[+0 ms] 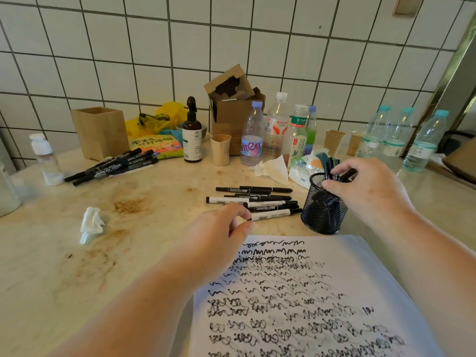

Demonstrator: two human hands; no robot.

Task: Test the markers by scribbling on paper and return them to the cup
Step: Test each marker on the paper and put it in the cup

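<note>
A black mesh cup (323, 207) stands on the counter right of centre with several black markers sticking out. My right hand (360, 184) is over its rim and grips a black marker (347, 175) at the cup's mouth. Left of the cup lies a loose row of several markers (257, 199). My left hand (221, 230) pinches the end of the nearest one, a white-barrelled marker (275, 215). A sheet of paper (309, 300) covered in black scribbles lies in front of me. A second pile of markers (113, 167) lies at the far left.
Behind the markers stand a brown spray bottle (192, 140), a beige cup (220, 149), a cardboard box (231, 109), several water bottles (252, 140) and a wooden box (100, 132). Crumpled tissues (91, 222) lie at the left. A tiled wall backs the counter.
</note>
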